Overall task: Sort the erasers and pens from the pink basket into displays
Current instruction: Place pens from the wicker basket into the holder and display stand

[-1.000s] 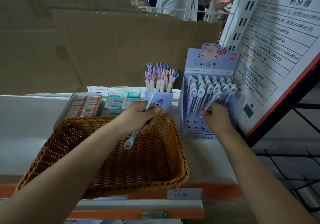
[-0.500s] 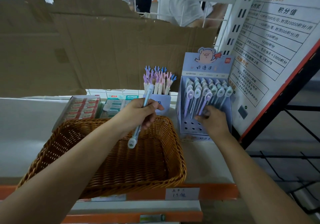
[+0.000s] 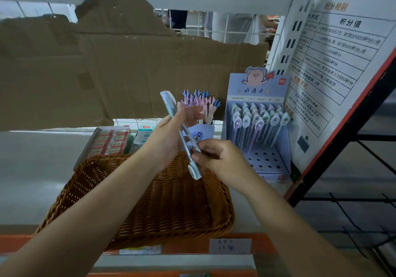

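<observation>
The right hand (image 3: 216,158) has left the purple card pen display (image 3: 257,163) on its right. Now it and the left hand (image 3: 169,135) both grip 1 long pale blue plastic pen (image 3: 169,104) over the brown woven basket (image 3: 171,204).

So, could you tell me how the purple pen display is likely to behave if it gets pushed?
The purple pen display looks like thin card, so it is probably light and easily shoved. Its tall header and the upright pens put weight high up, so it could tip backwards.
</observation>
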